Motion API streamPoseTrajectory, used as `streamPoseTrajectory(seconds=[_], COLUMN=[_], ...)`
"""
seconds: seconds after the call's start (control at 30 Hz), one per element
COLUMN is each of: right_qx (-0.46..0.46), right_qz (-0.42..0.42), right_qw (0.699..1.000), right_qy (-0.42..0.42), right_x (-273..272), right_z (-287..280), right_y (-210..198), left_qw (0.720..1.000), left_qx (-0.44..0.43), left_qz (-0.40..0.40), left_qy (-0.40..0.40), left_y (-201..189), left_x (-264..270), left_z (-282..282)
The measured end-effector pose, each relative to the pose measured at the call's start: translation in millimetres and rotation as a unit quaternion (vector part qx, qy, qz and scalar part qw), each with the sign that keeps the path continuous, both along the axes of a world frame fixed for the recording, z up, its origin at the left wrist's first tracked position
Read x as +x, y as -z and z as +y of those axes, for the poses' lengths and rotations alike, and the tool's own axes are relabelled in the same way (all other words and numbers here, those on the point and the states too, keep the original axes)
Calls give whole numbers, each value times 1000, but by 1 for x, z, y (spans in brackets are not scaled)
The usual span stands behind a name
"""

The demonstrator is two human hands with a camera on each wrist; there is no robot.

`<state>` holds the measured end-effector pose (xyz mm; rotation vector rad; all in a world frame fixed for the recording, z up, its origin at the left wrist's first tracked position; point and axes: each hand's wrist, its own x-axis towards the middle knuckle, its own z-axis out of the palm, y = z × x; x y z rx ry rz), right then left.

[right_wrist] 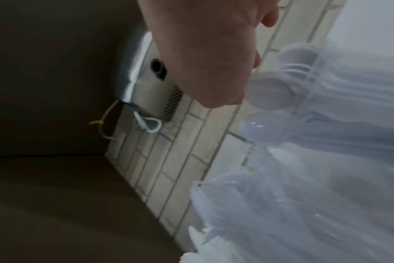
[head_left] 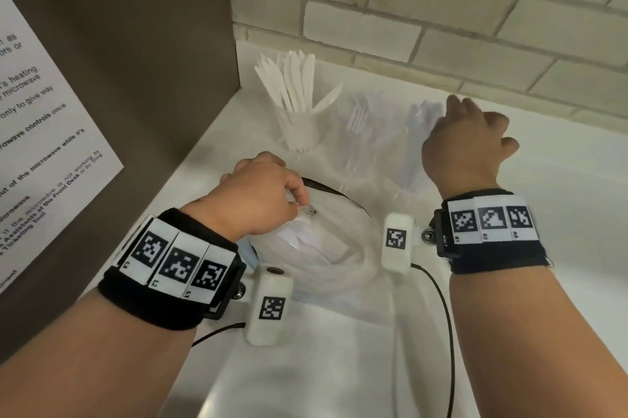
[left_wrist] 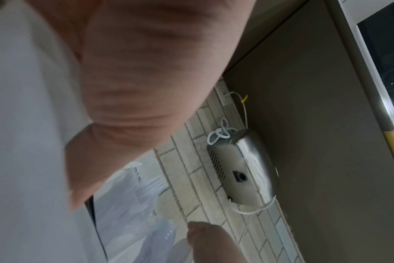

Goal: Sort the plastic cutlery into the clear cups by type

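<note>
Three clear cups stand at the back of the white counter (head_left: 560,213): white knives (head_left: 299,101), clear forks (head_left: 356,135) and clear spoons (head_left: 416,142). In front lies a clear bowl (head_left: 353,268) with mixed cutlery. My left hand (head_left: 299,203) reaches down into the bowl, fingers curled, pinching a piece of cutlery whose type I cannot make out. My right hand (head_left: 452,118) is over the spoon cup with bent fingers at the spoon tops. The spoons (right_wrist: 268,94) show blurred beside its palm. Its grip is hidden.
A brown cabinet side with a paper notice (head_left: 51,145) closes off the left. A pale brick wall (head_left: 441,9) runs behind the cups, with a metal box (left_wrist: 243,169) mounted higher up. Black cables (head_left: 445,315) trail across the counter's near part.
</note>
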<state>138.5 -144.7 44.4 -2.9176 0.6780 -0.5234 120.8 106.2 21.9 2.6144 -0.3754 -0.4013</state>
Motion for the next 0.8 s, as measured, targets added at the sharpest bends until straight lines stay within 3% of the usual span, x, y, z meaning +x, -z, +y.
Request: streamPoseTrajectory(seconds=[0.1, 0.17, 0.23, 0.33, 0.47, 0.53, 0.67, 0.8], right_qx=[35, 71, 79, 71, 62, 34, 38, 58], right_qz=[-83, -54, 71, 289, 422, 439, 368, 394], right_qw=[990, 968, 940, 867, 821, 820, 866, 850], right_qy=[-113, -233, -325, -399, -379, -365, -335, -346], right_x=[-12, -27, -45, -66, -74, -70, -67, -64], right_z=[21, 46, 74, 107, 119, 119, 119, 125], right_y=[-13, -20, -20, -6, 14, 25, 45, 51], left_qw=[1000, 1000, 999, 995, 980, 968, 960, 979], left_qx=[-16, -8, 17, 66, 152, 183, 195, 133], left_qz=[8, 18, 37, 68, 117, 151, 170, 141], left_qy=[7, 10, 7, 18, 50, 75, 107, 66], left_y=[1, 2, 3, 3, 1, 4, 14, 16], left_x=[-2, -6, -9, -12, -17, -22, -30, -28], left_z=[3, 4, 5, 5, 13, 17, 19, 18])
